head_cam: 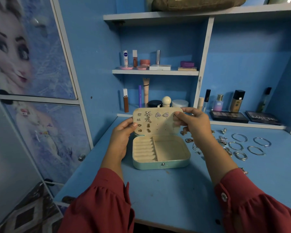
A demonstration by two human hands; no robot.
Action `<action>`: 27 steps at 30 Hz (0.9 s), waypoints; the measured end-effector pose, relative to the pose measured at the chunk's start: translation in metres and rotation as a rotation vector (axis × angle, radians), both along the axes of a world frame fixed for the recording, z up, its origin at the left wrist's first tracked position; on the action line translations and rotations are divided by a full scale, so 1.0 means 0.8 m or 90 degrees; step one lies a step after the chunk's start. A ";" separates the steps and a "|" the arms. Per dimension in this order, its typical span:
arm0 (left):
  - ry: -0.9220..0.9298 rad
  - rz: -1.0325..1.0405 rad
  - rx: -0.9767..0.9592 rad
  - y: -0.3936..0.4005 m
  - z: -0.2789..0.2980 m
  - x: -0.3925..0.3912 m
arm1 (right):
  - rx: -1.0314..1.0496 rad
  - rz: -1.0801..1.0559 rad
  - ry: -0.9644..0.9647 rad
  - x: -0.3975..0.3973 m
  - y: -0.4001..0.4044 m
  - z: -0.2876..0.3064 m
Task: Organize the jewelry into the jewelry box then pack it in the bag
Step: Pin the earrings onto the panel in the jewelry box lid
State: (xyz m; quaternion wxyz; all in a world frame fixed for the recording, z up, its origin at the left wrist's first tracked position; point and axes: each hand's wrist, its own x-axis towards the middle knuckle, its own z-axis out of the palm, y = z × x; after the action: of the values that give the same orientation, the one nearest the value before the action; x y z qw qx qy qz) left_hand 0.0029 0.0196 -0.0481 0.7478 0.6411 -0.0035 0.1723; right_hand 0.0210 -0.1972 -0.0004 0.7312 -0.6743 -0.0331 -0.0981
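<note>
Holding the earring panel (158,121) upright over the open jewelry box (161,153), I have my left hand (123,130) pinching its left edge, thumb on the front face. My right hand (194,121) clamps the right edge with curled fingers and seems to be working a small stud into a hole near that edge, though the stud itself is too small to make out.

The step, as I judge it, is seating earrings in the panel. To do it well I would keep the left grip firm so the panel does not flex, line the post up square with a free hole, and press gently.

The panel is a cream, velvety rounded rectangle dotted with tiny holes; star, heart and triangle studs (148,113) already fill its left and top parts. The box sits on the blue table (175,190) just below the panel, a pale green shell with a soft cream lining, ridged ring rolls on the left and a plain compartment on the right, both empty. Thin metal bangles (239,137) and glittery small pieces (189,140) lie loose on the table to the right, well short of packed. I cannot pick out the bag with any certainty.
</note>
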 end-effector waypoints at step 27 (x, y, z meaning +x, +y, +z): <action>0.058 0.026 -0.015 0.003 0.003 -0.007 | 0.186 0.171 0.251 -0.016 -0.030 0.019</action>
State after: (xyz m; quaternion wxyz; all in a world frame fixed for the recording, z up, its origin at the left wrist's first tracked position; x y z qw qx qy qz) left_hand -0.0025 0.0218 -0.0454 0.7511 0.6394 0.0453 0.1582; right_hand 0.0079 -0.2214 0.0146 0.8196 -0.5572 0.0353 0.1287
